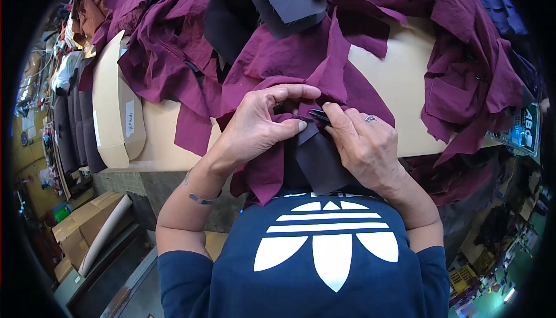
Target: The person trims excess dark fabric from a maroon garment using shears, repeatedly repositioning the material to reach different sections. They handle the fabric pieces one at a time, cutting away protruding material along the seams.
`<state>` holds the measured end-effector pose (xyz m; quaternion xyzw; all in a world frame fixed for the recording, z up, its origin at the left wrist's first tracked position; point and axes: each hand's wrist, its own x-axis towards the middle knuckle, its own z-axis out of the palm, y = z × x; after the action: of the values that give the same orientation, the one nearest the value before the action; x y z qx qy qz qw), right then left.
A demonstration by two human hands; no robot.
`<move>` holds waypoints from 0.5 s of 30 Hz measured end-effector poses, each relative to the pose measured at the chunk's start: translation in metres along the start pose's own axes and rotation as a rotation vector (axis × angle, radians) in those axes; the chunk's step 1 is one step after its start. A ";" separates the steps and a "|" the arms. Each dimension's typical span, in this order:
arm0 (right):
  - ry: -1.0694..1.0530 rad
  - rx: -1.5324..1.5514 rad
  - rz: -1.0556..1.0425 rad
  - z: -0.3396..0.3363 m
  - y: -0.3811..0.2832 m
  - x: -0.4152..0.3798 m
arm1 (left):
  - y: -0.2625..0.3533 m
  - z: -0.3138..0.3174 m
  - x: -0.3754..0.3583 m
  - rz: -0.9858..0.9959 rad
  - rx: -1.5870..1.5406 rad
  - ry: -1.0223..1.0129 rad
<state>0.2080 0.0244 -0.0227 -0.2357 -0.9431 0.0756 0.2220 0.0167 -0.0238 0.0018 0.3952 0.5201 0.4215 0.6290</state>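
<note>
My left hand (pixel 255 122) pinches the edge of a burgundy cloth piece (pixel 278 57) between thumb and fingers. Close beside it, my right hand (pixel 365 144) is closed around a small black tool (pixel 319 116) with a shiny edge; most of it is hidden by the fingers, though it looks like thread snips. The tool's tip points toward the cloth at my left thumb. From between the hands a dark grey fabric strip (pixel 323 162) hangs down in front of the shirt. Where the two fabrics meet is partly covered by my fingers.
Burgundy cloth pieces (pixel 463 46) heap across the cream tabletop (pixel 399 46), with a dark grey panel (pixel 284 8) on top. An open cardboard box piece (pixel 119 109) lies at the left. Cartons (pixel 92 225) stand on the lower left; a blue-labelled packet (pixel 524 130) sits at the right edge.
</note>
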 end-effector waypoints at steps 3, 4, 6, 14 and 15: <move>0.002 -0.008 -0.004 0.001 -0.001 0.001 | 0.001 -0.001 0.000 -0.020 -0.004 0.003; 0.007 -0.010 -0.006 0.001 -0.001 0.001 | 0.002 -0.001 0.000 -0.030 -0.003 0.005; 0.012 -0.013 -0.013 0.002 0.000 0.001 | 0.003 0.000 0.000 -0.024 0.025 0.006; -0.015 -0.026 -0.006 -0.003 -0.002 0.002 | 0.003 0.000 0.000 -0.018 0.005 0.011; -0.018 -0.025 -0.003 -0.003 -0.002 0.002 | 0.002 0.000 0.000 -0.019 0.000 0.011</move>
<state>0.2071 0.0235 -0.0185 -0.2365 -0.9462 0.0655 0.2108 0.0164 -0.0233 0.0042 0.3882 0.5273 0.4175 0.6301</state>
